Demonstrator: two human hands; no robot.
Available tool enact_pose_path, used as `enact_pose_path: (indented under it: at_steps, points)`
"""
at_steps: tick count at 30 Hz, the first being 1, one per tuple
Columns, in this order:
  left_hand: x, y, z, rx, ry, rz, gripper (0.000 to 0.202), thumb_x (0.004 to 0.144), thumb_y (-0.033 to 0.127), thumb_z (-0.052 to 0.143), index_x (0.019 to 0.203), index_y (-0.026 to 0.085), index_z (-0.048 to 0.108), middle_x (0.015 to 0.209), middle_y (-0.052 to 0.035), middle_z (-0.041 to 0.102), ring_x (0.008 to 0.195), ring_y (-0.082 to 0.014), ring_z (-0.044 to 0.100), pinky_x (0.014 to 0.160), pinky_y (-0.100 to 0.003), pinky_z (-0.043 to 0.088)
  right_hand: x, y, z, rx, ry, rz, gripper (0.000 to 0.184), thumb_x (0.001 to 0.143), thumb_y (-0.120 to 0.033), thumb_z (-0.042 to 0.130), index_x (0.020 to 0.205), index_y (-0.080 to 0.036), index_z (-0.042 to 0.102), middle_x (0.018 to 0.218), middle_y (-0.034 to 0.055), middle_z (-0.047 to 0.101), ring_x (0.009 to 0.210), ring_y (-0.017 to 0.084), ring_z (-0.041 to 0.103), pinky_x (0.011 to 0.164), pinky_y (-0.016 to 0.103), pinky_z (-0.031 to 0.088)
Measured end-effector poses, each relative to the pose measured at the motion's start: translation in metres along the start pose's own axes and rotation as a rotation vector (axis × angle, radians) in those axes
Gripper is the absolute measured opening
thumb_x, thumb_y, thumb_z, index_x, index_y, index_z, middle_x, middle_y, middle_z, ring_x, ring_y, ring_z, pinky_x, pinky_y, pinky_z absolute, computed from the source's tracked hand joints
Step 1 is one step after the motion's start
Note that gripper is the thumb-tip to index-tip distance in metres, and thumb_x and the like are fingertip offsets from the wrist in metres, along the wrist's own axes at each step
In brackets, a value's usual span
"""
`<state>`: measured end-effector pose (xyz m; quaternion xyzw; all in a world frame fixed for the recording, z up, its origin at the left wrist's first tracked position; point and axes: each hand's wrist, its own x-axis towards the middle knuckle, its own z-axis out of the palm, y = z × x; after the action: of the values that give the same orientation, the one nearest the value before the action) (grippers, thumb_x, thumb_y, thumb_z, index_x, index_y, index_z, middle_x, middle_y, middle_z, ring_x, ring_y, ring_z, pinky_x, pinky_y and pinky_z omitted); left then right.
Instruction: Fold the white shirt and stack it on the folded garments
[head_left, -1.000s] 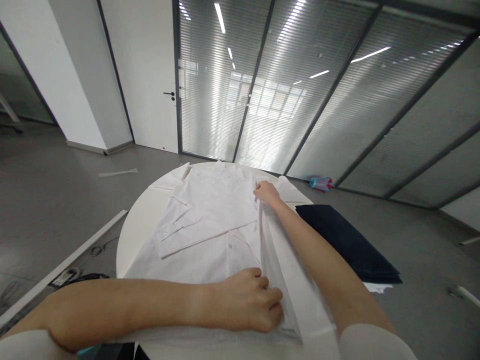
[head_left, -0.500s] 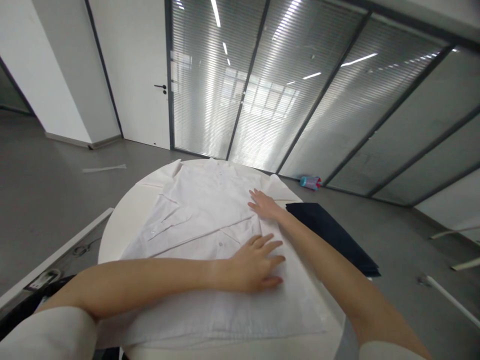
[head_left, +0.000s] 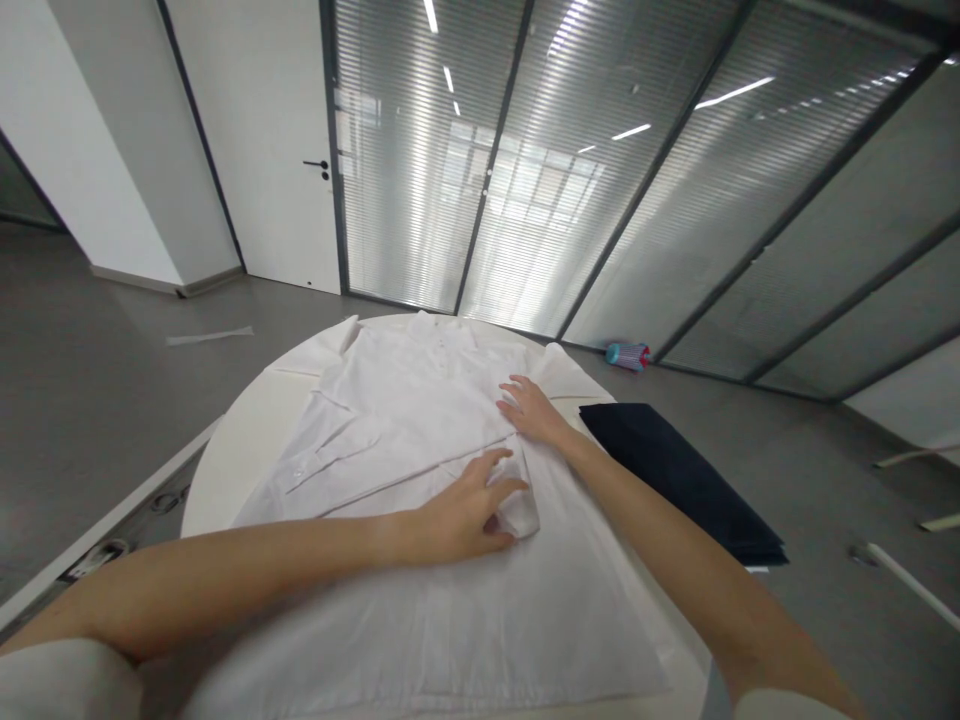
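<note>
So, we see a white long-sleeved shirt (head_left: 517,620) spread over a round white table (head_left: 225,490), with its collar (head_left: 442,335) toward the far edge of the table and one sleeve (head_left: 390,445) laid across the body, the cuff (head_left: 300,470) pointing to the table's left side. Our right hand (head_left: 534,412) lies open and flat on the shirt, toward the far right of the table, with the fingers spread and nothing held, only pressing on the cloth. Our left hand (head_left: 461,515) is near the middle of the table, half closed, with the fingers curved around a small raised fold of the shirt (head_left: 519,510); we cannot tell if it really pinches this fold or only touches it. We judge that the step in hand is folding the shirt's second side, perhaps the other sleeve, in toward the middle. The next move, in our opinion, calls for lifting that fold with care and laying it straight while the right hand holds the cloth from sliding. A folded navy cloth (head_left: 675,480) lies at the table's right edge, and a blue and pink bottle (head_left: 627,355) lies on the floor beyond the table.
</note>
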<state>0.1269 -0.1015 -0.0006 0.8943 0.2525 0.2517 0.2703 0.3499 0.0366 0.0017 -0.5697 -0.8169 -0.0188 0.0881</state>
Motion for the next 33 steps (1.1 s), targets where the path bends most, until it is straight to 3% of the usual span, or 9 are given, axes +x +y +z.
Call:
enact_pose_path:
  at_steps: [2, 5, 8, 13, 19, 22, 26, 29, 33]
  points:
    - [0.009, -0.001, -0.002, -0.186, 0.08, -0.265, 0.073, 0.073, 0.031, 0.079, 0.137, 0.02, 0.047, 0.153, -0.0197, 0.022, 0.133, -0.032, 0.043, 0.102, -0.041, 0.047, -0.002, 0.001, -0.005, 0.039, 0.018, -0.061, 0.04, 0.098, -0.037, 0.05, 0.127, -0.013, 0.064, 0.14, 0.0178, 0.051, 0.131, 0.028, 0.049, 0.112, 0.043, 0.037]
    - [0.033, 0.004, -0.005, -0.432, 0.033, -0.653, 0.082, 0.075, 0.038, 0.075, 0.145, 0.017, 0.037, 0.133, -0.0188, 0.047, 0.11, -0.0278, 0.06, 0.091, -0.038, 0.051, -0.01, -0.004, -0.017, 0.079, 0.056, -0.173, 0.034, 0.096, -0.036, 0.053, 0.119, -0.016, 0.068, 0.134, 0.0156, 0.055, 0.126, 0.028, 0.052, 0.11, 0.045, 0.04]
    - [0.062, 0.015, -0.004, -0.684, -0.002, -0.767, 0.084, 0.081, 0.044, 0.067, 0.149, 0.018, 0.026, 0.109, -0.0114, 0.061, 0.093, -0.0236, 0.065, 0.073, -0.031, 0.052, -0.02, -0.012, -0.038, 0.083, 0.095, -0.224, 0.03, 0.096, -0.036, 0.054, 0.116, -0.019, 0.069, 0.134, 0.0136, 0.055, 0.124, 0.028, 0.053, 0.108, 0.046, 0.041]
    - [0.083, 0.025, 0.023, -0.877, 0.09, -0.487, 0.07, 0.089, 0.036, 0.058, 0.149, 0.023, 0.025, 0.109, -0.0087, 0.066, 0.085, -0.0166, 0.067, 0.067, -0.025, 0.051, -0.031, -0.014, -0.078, 0.103, 0.165, -0.173, 0.027, 0.095, -0.033, 0.054, 0.113, -0.02, 0.071, 0.123, 0.0114, 0.062, 0.116, 0.027, 0.057, 0.105, 0.046, 0.043]
    - [0.066, 0.004, 0.037, -0.132, 0.003, 0.024, 0.026, 0.088, 0.023, 0.057, 0.111, 0.015, 0.067, 0.119, -0.0126, 0.068, 0.113, -0.025, 0.062, 0.102, -0.039, 0.046, -0.046, -0.008, -0.094, 0.181, 0.024, -0.146, 0.029, 0.097, -0.029, 0.051, 0.115, -0.017, 0.07, 0.117, 0.0118, 0.068, 0.109, 0.024, 0.063, 0.099, 0.039, 0.048]
    - [0.061, -0.008, 0.036, 0.161, -0.001, 0.133, 0.047, 0.09, 0.034, 0.06, 0.133, 0.015, 0.058, 0.142, -0.017, 0.054, 0.136, -0.0324, 0.045, 0.113, -0.047, 0.035, -0.051, -0.011, -0.086, 0.148, -0.115, -0.188, 0.031, 0.097, -0.03, 0.052, 0.118, -0.015, 0.069, 0.124, 0.0134, 0.067, 0.117, 0.026, 0.061, 0.104, 0.039, 0.045]
    - [0.062, -0.015, 0.039, 0.324, -0.215, 0.189, 0.073, 0.092, 0.06, 0.05, 0.152, 0.021, 0.038, 0.158, -0.0205, 0.031, 0.146, -0.0425, 0.026, 0.114, -0.065, 0.019, -0.042, -0.018, -0.074, 0.086, -0.17, -0.198, 0.033, 0.098, -0.031, 0.052, 0.122, -0.014, 0.068, 0.129, 0.0147, 0.065, 0.12, 0.026, 0.06, 0.106, 0.04, 0.043]
    - [0.069, -0.019, 0.028, 0.263, -0.349, 0.222, 0.072, 0.092, 0.063, 0.049, 0.151, 0.023, 0.041, 0.159, -0.018, 0.03, 0.147, -0.0417, 0.025, 0.115, -0.064, 0.019, -0.025, -0.018, -0.068, 0.039, -0.238, -0.217, 0.034, 0.096, -0.031, 0.055, 0.122, -0.014, 0.067, 0.127, 0.0158, 0.065, 0.119, 0.028, 0.061, 0.105, 0.041, 0.044]
    - [0.09, -0.052, -0.027, -0.02, -0.326, 0.184, 0.044, 0.095, 0.043, 0.054, 0.13, 0.02, 0.064, 0.134, -0.0108, 0.063, 0.124, -0.0238, 0.059, 0.107, -0.035, 0.043, 0.007, -0.009, -0.063, 0.036, -0.215, -0.175, 0.03, 0.095, -0.029, 0.058, 0.118, -0.014, 0.07, 0.123, 0.0156, 0.068, 0.115, 0.029, 0.063, 0.102, 0.041, 0.046]
